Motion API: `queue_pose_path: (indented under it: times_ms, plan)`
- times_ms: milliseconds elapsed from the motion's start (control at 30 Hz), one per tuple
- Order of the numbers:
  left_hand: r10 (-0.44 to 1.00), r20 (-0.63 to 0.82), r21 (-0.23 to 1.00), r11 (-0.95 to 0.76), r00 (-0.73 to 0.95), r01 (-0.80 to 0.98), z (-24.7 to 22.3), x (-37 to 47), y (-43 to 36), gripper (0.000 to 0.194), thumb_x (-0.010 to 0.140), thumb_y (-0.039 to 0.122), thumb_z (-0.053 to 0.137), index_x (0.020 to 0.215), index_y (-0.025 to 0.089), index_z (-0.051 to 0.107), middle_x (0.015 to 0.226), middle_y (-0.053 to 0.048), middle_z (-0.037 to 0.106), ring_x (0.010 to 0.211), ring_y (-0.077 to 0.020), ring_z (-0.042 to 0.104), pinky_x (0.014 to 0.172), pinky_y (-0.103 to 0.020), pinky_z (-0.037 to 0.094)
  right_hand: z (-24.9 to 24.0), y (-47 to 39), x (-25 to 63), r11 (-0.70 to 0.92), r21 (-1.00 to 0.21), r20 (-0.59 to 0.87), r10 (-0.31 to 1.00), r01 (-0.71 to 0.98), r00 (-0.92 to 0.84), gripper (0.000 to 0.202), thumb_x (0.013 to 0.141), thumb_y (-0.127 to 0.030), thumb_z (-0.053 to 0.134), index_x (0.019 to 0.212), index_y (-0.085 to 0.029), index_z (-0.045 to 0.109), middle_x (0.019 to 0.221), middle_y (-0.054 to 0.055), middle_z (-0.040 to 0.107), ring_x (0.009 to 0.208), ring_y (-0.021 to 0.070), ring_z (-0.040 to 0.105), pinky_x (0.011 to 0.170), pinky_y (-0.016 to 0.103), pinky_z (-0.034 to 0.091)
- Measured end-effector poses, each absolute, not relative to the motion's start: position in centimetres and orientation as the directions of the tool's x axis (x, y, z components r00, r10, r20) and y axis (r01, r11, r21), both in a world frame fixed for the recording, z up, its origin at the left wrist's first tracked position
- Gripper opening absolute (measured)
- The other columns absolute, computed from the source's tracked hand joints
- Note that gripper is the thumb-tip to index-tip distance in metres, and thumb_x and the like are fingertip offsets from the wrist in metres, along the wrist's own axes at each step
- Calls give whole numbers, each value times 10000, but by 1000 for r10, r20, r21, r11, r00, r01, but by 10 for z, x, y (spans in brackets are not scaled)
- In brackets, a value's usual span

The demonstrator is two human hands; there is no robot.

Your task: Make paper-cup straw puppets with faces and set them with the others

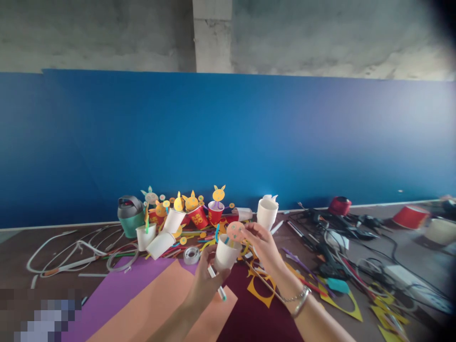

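My left hand [208,275] is wrapped round a white paper cup [225,256], which tilts slightly above the table. A white marker with a teal end [221,290] is also in that hand, slanting down below the cup. My right hand [261,242] pinches the edge of an orange paper disc [235,231] with small marks on it, right over the cup's mouth. Below the disc, short coloured pieces stand inside the cup; what joins them to the disc is hidden. Under my hands lie orange paper [156,304] and dark maroon paper [254,313].
Several red and white cups with yellow paper animal heads [218,194] stand behind. A tape roll [191,255], a green container [130,221] and stacked white cups [267,213] are near. Cables, a glue gun [329,261], yellow cut-out scraps [261,289] and a power strip [416,285] fill the right.
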State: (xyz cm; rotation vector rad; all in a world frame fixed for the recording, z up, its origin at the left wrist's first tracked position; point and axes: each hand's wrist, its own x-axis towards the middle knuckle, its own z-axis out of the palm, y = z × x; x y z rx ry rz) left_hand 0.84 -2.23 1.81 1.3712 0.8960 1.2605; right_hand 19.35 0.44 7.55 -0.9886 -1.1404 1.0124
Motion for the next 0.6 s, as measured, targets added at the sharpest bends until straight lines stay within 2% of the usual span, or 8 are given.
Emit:
queue_pose_path:
  times_ms: [300, 600]
  plan:
    - [972, 178, 983, -168, 155, -77, 18, 11, -24, 531, 657, 275, 746, 1122, 221, 494, 1077, -90, 641, 1040, -290, 575, 804, -345, 459, 75, 2, 191, 271, -962, 271, 950, 22, 152, 313, 755, -466, 681, 803, -160, 631, 709, 15, 606, 655, 150, 528, 580, 250, 399]
    - [960, 226, 974, -224, 166, -29, 11, 11, -24, 560, 671, 266, 740, 1167, 217, 484, 1127, -104, 610, 1053, -292, 563, 861, -375, 440, 75, 0, 190, 314, -938, 333, 934, 148, 132, 238, 779, -388, 664, 811, -165, 586, 745, 16, 605, 660, 149, 513, 567, 245, 380]
